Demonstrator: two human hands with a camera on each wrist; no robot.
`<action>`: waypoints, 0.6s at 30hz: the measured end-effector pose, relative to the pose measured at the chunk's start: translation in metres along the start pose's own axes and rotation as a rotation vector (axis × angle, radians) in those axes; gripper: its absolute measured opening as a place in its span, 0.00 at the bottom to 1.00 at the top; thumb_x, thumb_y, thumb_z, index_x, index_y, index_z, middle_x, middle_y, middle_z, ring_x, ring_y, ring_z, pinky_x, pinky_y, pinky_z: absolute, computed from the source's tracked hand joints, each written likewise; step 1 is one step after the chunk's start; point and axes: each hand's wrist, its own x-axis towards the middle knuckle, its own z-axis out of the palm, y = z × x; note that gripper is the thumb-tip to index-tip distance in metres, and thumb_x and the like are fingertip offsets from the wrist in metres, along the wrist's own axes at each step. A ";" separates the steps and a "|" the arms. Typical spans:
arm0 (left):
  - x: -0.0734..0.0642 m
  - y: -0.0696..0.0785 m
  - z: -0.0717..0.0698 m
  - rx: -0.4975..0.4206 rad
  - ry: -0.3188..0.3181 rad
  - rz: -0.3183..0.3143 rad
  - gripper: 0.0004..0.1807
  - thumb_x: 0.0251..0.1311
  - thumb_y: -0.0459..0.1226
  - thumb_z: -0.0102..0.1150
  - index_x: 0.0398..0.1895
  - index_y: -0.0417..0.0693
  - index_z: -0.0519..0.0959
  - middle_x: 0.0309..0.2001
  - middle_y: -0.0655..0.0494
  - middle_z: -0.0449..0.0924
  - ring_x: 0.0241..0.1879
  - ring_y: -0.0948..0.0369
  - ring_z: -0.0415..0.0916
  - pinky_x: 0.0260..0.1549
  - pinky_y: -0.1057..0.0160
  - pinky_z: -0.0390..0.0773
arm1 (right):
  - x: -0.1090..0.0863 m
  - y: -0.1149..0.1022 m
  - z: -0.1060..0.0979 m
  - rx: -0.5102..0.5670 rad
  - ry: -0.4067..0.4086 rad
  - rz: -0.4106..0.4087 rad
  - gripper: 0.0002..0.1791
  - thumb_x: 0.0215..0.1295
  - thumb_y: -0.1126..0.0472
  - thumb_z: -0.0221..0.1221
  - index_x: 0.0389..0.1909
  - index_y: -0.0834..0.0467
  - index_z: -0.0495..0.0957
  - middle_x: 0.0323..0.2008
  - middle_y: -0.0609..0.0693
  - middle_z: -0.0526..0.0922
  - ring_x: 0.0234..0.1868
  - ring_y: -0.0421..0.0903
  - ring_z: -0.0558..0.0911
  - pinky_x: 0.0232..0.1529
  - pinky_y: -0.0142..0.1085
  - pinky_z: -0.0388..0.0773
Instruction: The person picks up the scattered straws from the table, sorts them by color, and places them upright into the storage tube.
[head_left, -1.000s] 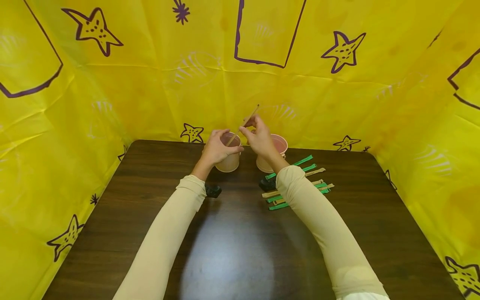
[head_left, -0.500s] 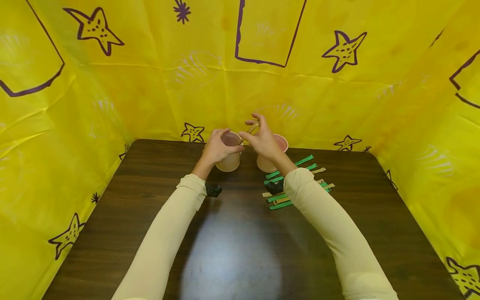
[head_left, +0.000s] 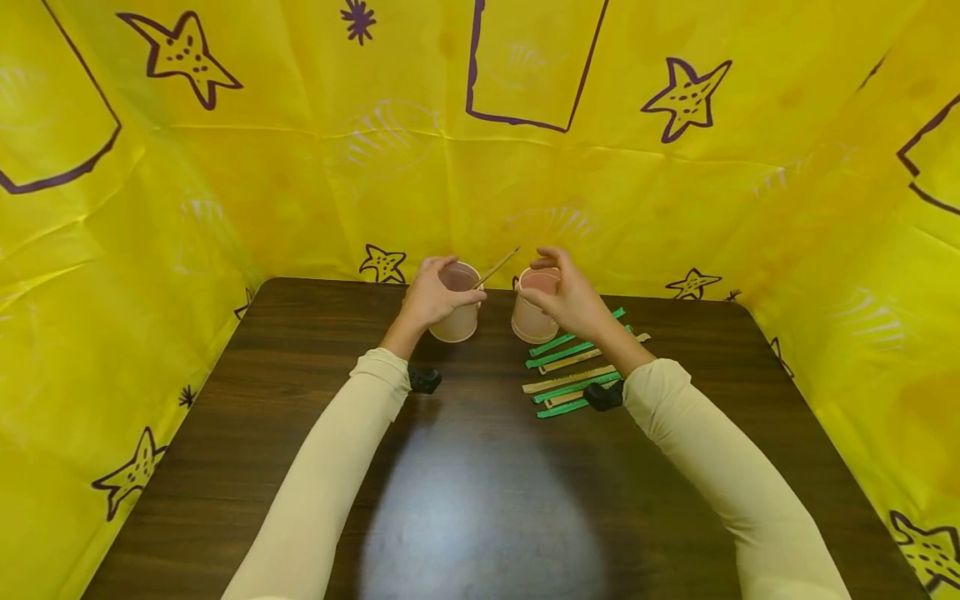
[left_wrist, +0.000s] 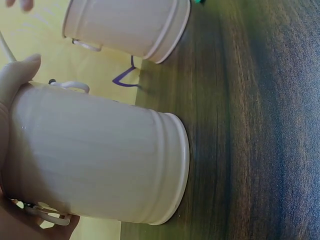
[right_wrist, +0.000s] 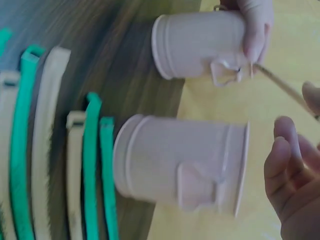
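Observation:
A small pale pink bucket (head_left: pixel 457 325) stands upright on the table, and my left hand (head_left: pixel 431 296) grips it around the rim. The left wrist view shows that bucket (left_wrist: pixel 100 155) close up, with a small handle fitting on either side. A slim tan stick (head_left: pixel 498 267) leans out over its right rim; its lower end is hidden inside. My right hand (head_left: pixel 573 300) is in front of and above a second pink bucket (head_left: pixel 532 323), fingers spread and holding nothing. In the right wrist view this hand (right_wrist: pixel 295 175) is apart from the bucket and near the stick (right_wrist: pixel 285 87).
Several narrow green strips (head_left: pixel 551 361) and tan strips (head_left: pixel 570 379) lie side by side on the dark wooden table (head_left: pixel 300 350), partly under my right forearm. A yellow sheet with purple starfish drawings (head_left: pixel 435 183) surrounds the table's back and sides.
My right hand has let go of the tan stick and drawn right, toward the second bucket. The stick now leans in the left bucket. My left hand has kept its grip there.

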 end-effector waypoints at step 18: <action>0.000 -0.001 0.001 0.001 0.006 -0.005 0.53 0.43 0.59 0.80 0.74 0.51 0.69 0.71 0.50 0.65 0.68 0.47 0.68 0.66 0.43 0.70 | -0.049 0.034 -0.036 -0.352 -0.125 -0.041 0.11 0.68 0.58 0.66 0.46 0.59 0.83 0.42 0.52 0.88 0.33 0.46 0.79 0.38 0.37 0.77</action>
